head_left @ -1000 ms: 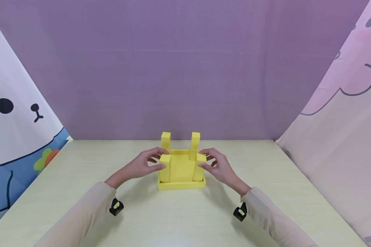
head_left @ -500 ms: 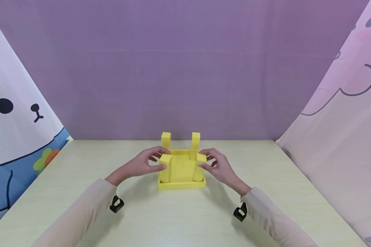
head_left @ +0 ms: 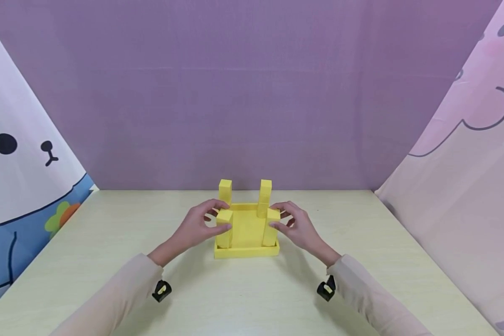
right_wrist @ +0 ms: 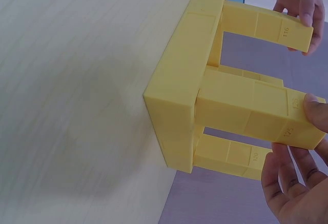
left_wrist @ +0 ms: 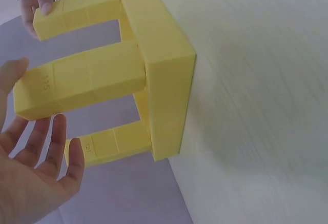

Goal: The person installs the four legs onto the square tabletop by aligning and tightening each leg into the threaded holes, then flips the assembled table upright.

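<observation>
A shallow yellow tray [head_left: 247,252] sits on the table with a square yellow post upright at each corner. My left hand [head_left: 195,226] holds the upper part of the near left post [head_left: 224,238], thumb across its near face and fingers round the far side. At the near right post [head_left: 270,237], my right hand [head_left: 298,228] pinches the top between thumb and fingers. In the left wrist view the left post [left_wrist: 82,80] carries raised digits near its top. The right post [right_wrist: 256,106] shows similar digits in the right wrist view. Both posts meet the tray at their lower ends.
Two more yellow posts, a back left one [head_left: 225,190] and a back right one [head_left: 265,192], rise behind the hands. Beyond the pale wooden table [head_left: 243,298] hangs a purple cloth [head_left: 235,93]. Printed cartoon cloths flank it on both sides.
My left thumb has slid rightward across the post's near face, and the left wrist has shifted slightly right and down. My right hand, the posts and the tray look unmoved.
</observation>
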`<act>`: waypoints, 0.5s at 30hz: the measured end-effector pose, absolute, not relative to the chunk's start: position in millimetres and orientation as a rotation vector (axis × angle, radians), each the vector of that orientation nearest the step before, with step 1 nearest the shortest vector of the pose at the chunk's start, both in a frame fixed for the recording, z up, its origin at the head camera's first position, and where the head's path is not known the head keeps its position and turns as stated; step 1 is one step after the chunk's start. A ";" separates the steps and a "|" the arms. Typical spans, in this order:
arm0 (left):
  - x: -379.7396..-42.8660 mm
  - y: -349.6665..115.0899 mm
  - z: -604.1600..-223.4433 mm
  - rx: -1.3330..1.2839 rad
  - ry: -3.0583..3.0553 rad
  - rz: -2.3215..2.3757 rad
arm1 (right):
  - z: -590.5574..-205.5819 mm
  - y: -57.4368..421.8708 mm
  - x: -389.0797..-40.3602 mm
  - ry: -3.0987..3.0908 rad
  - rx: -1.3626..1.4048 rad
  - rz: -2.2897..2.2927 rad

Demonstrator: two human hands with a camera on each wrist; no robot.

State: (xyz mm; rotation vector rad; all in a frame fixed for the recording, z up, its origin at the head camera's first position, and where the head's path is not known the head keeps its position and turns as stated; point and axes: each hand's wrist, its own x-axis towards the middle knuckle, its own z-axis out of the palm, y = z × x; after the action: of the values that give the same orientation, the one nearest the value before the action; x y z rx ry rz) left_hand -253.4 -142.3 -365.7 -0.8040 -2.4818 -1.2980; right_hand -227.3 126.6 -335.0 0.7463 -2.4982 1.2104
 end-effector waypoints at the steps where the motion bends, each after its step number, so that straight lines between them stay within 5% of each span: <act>1: -253.3 -141.7 -365.8 -0.800 -2.476 -1.298 | -335.0 126.6 -227.3 -2.497 0.747 1.211; 15: -260.8 -149.1 -359.7 -0.980 -2.532 -1.288 | -335.7 127.2 -227.0 -2.479 0.755 1.212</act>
State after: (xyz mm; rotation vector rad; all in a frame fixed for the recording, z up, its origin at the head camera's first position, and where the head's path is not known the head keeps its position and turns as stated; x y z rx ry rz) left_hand -260.8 -149.1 -359.7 -0.9802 -2.5324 -1.2884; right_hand -227.0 127.2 -335.7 0.7548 -2.4794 1.2117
